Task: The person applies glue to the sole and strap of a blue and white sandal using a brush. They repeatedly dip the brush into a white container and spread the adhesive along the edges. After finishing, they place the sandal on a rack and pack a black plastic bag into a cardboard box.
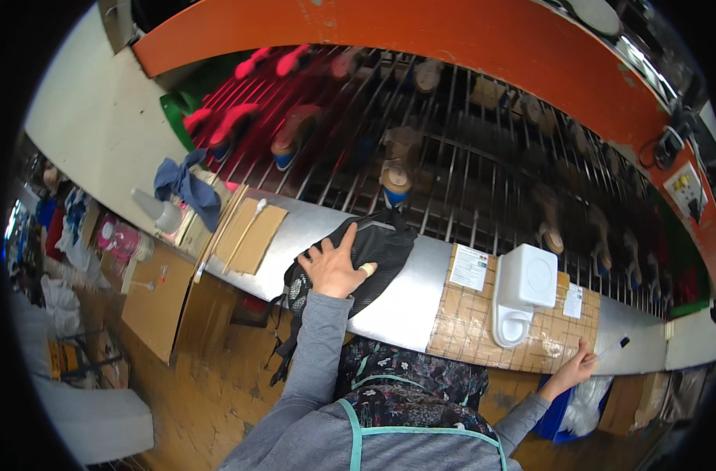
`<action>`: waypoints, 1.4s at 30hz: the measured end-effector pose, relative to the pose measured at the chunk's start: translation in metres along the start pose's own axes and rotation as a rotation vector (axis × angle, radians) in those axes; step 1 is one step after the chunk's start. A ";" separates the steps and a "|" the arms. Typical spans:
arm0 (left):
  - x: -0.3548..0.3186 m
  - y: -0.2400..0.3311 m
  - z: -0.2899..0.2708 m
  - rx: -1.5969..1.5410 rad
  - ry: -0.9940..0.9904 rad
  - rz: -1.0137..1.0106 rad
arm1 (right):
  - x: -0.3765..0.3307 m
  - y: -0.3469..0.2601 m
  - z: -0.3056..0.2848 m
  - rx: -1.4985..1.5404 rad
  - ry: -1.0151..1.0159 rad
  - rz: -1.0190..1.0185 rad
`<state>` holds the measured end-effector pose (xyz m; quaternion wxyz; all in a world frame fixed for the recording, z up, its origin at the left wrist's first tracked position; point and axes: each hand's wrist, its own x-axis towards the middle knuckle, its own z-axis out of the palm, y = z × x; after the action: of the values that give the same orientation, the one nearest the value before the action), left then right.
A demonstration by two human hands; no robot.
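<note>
My left hand [333, 268] lies with spread fingers on a black mesh bag [380, 258] with dangling straps. A pale wrap covers one fingertip. The bag rests on the metal ledge in front of a rack of rods. Off to the right, my right hand [575, 370] pinches the thin, pale handle of a small brush [624, 343] with a black tip, held out over the ledge. Between my hands a white plastic dispenser [528, 277] with a small round cup at its front stands on a taped cardboard sheet [468, 322].
Shoe-like pieces, some with blue ends [395, 188], sit on metal rods [452, 157] under an orange frame [389, 30], with red light at left. Swabs lie on cardboard [257, 239] beside a white nozzle bottle [157, 210] and blue cloth [191, 188]. A blue bin [558, 420] stands below right.
</note>
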<state>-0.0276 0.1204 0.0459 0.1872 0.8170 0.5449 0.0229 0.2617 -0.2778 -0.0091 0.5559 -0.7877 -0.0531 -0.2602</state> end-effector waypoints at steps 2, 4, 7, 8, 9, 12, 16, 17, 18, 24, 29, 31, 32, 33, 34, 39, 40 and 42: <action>0.001 0.002 0.002 0.069 0.016 -0.043 | -0.002 -0.013 0.004 0.086 -0.008 -0.030; 0.005 0.006 0.002 0.128 0.019 -0.104 | -0.006 -0.027 0.006 0.173 -0.020 -0.073; 0.013 0.010 -0.001 0.142 0.012 -0.207 | -0.013 -0.042 0.005 0.158 -0.031 -0.054; 0.016 0.010 -0.003 0.141 0.001 -0.239 | -0.015 -0.044 0.006 0.130 -0.029 -0.074; 0.020 0.011 -0.005 0.146 -0.016 -0.263 | -0.017 -0.045 0.005 0.173 -0.044 -0.053; 0.021 0.009 -0.008 0.118 -0.032 -0.264 | -0.012 -0.042 0.001 0.177 -0.143 -0.077; 0.018 0.002 -0.012 0.031 -0.018 -0.242 | 0.002 -0.039 -0.008 0.302 -0.155 0.008; 0.018 0.002 -0.012 0.003 -0.024 -0.254 | 0.003 -0.040 -0.007 0.298 -0.180 -0.006; 0.017 0.001 -0.013 0.001 -0.031 -0.276 | 0.006 -0.042 -0.008 0.292 -0.211 -0.005; 0.004 0.020 -0.016 0.031 0.161 -0.260 | 0.014 -0.047 0.011 0.294 -0.279 0.126; -0.008 0.073 0.001 -0.737 0.320 0.543 | 0.057 -0.037 0.056 0.510 -0.545 0.282; -0.007 0.096 0.025 -1.162 -0.171 0.666 | 0.082 -0.032 0.092 0.538 -0.653 0.240; -0.009 0.102 0.038 -1.369 -0.471 0.560 | 0.096 -0.028 0.111 0.430 -0.658 0.228; -0.010 0.106 0.052 -1.552 -0.782 0.434 | 0.109 -0.024 0.129 0.326 -0.648 0.207; -0.012 0.109 0.067 -1.648 -0.945 0.406 | 0.118 -0.019 0.150 0.216 -0.623 0.128; -0.006 0.112 0.127 -1.929 -1.419 0.232 | 0.180 0.017 0.253 -0.038 -0.745 -0.125; -0.005 0.110 0.134 -1.968 -1.426 0.150 | 0.196 0.024 0.275 -0.157 -0.788 -0.145; 0.003 0.111 0.143 -2.034 -1.390 0.083 | 0.217 0.041 0.316 -0.118 -0.851 -0.133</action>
<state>0.1056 0.0459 -0.0504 0.9872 0.1548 0.0375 0.0030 0.5739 -0.0526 -0.0198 0.4206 -0.8500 -0.3133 0.0498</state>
